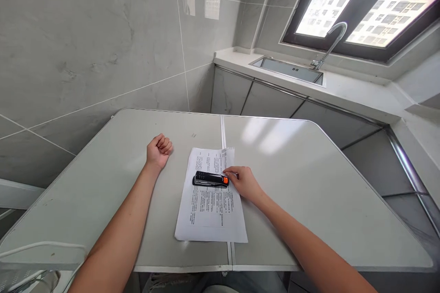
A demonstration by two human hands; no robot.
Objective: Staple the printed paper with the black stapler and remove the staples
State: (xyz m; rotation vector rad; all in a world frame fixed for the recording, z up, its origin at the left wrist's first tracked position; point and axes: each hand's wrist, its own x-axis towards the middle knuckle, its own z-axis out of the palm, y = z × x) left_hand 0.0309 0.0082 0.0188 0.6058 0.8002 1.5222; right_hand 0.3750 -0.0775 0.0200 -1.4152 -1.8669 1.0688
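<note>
A black stapler (208, 178) with an orange patch at its right end lies across the printed sheets of paper (212, 226), near the middle of the table. At that orange end is my right hand (244, 180), its fingertips closed in a pinch against the stapler. My left hand (159, 150) rests on the table left of the paper, curled into a fist, with no object showing in it. Beyond the paper's top edge lie tiny thin bits that look like staples (194, 135).
The pale folding table (292, 201) has a metal seam running under the paper. Behind it, a counter (357, 87) holds a sink (287, 69) and a curved faucet (332, 46) below a window. A tiled wall (103, 46) stands at the left. A white rail (41, 248) is at lower left.
</note>
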